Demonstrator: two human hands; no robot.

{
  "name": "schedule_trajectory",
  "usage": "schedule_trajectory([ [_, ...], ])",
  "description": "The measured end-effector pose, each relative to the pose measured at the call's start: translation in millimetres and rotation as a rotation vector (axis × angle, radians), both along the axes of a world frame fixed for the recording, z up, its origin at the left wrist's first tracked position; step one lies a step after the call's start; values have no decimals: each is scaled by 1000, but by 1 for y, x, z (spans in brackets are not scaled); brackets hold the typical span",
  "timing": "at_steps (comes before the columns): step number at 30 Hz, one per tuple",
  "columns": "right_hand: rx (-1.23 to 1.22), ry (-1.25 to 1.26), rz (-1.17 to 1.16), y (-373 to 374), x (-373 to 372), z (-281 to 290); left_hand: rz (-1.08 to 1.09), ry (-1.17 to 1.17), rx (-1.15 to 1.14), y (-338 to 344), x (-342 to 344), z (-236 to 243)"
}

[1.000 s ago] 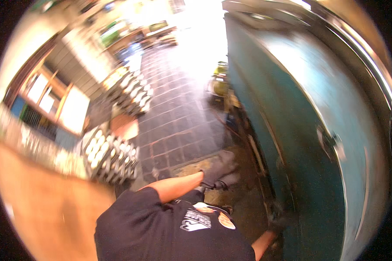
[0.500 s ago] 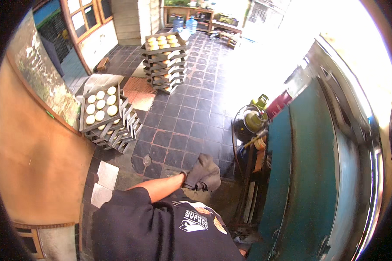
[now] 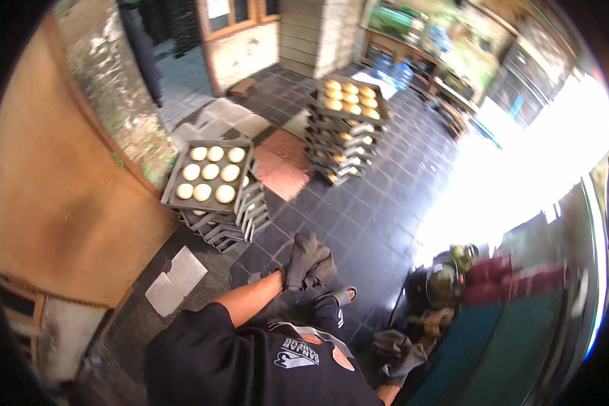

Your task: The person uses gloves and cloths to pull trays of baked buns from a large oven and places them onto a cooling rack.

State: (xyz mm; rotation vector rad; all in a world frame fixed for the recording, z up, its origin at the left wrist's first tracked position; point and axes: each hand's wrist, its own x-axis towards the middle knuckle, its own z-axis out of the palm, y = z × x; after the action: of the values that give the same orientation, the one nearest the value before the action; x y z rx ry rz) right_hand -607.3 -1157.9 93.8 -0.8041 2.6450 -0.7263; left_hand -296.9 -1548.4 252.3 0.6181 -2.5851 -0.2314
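Note:
A dark grey cloth (image 3: 311, 264) covers my left hand (image 3: 281, 276) past the wrist, low in front of my body. Another grey cloth (image 3: 400, 352) wraps my right hand (image 3: 388, 390) at the lower right, beside a blue-green metal cabinet (image 3: 514, 345). The fabric hides the fingers of both hands, so their grip does not show. Nearest my left hand, but apart from it, stands a stack of dark metal trays (image 3: 213, 183). Pale round buns (image 3: 225, 194) sit in rows on its top tray.
Farther off, a taller criss-crossed tray stack (image 3: 325, 145) carries browned buns (image 3: 351, 98). Green gas cylinders (image 3: 444, 283) stand by the cabinet. An orange-brown board (image 3: 74, 196) lines the left side. Blue water bottles (image 3: 402, 73) stand near the back shelves. Dark tiles (image 3: 379, 230) cover the floor.
The view has turned left, so both tray stacks appear farther right and the cabinet lower. My cloth-covered right hand and a sandalled foot have come into view. The left hand's cloth stays on.

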Motion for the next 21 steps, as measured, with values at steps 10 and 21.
schedule_trajectory([
  [10, -261, -710, 755, -382, -205, -4, 457, 399, 254, -168, -99, -14],
  [21, -721, -755, 1237, -711, -290, 18, 656, 94, -2, -395, -193, -103],
])
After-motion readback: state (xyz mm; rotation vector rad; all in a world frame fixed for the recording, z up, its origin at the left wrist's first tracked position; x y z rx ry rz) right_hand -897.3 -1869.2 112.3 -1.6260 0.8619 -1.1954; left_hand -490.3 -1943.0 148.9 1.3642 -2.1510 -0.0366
